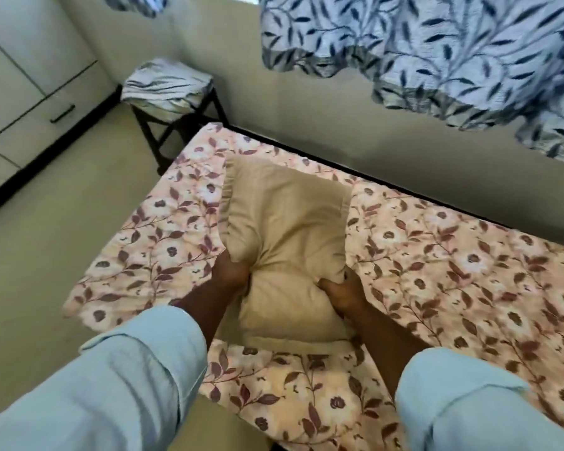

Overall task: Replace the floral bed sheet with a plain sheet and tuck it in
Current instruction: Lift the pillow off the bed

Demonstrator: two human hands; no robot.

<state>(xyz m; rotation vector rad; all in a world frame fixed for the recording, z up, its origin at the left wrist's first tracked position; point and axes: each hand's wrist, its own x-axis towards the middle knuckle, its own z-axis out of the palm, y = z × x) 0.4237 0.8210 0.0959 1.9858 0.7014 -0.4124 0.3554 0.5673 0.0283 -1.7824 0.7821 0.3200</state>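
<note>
A person in pale blue rolled-up sleeves (pixel 137 362) leans over a low single bed set against a beige wall (pixel 306 118). The bed is covered by a cream cotton bed sheet (pixel 437 271) printed with maroon flowers and leaves. It lies flat across the whole mattress, and its near corner hangs over the edge towards the beige floor (pixel 39 242).

On the sheet, near the head of the bed, rests a soft, square, tan fabric pillow (pixel 284 229). Both hands have hold of its near half. The left hand (pixel 230 271) grips the pillow's left side with its fingers curled into the stuffing. The right hand (pixel 342 292) grips the right side, with the thumb on top and the fingers (pixel 351 276) wrapped round the edge. The fabric puckers inward between the two hands.

Beyond the head of the bed, in the corner, stands a small dark-framed stool (pixel 183 122). On its seat lies a folded white cloth with dark stripes (pixel 166 84).

Along the left wall stands a cream cabinet (pixel 30 76) with a dark handle. Its doors and drawers are closed, so what it holds is hidden.

Above the bed on the right hangs a pale blue curtain (pixel 437 47) patterned with dark leaves.
</note>
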